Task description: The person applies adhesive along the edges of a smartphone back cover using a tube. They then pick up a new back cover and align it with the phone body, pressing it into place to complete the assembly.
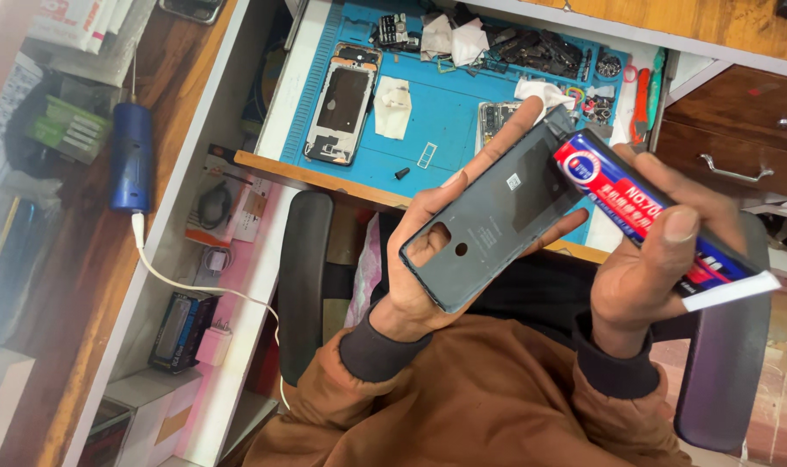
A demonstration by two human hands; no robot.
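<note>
While the phone back cover (pixel 488 220) is gripped in the left hand (pixel 419 268), the glue tube (pixel 644 207) clenched in the right hand (pixel 653 268) should be squeezed gently, its nozzle kept along the cover's edge.

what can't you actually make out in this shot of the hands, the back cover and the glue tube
- Glue tube nozzle, head view: hidden where it meets the phone back cover, so any glue coming out is unseen.
- Left hand palm: covered by the back cover.
- Right hand fingertips: wrapped behind the tube.
- Small parts in the tray of the blue mat: too small to identify.
- Items on the shelves at left: blurred.
</note>
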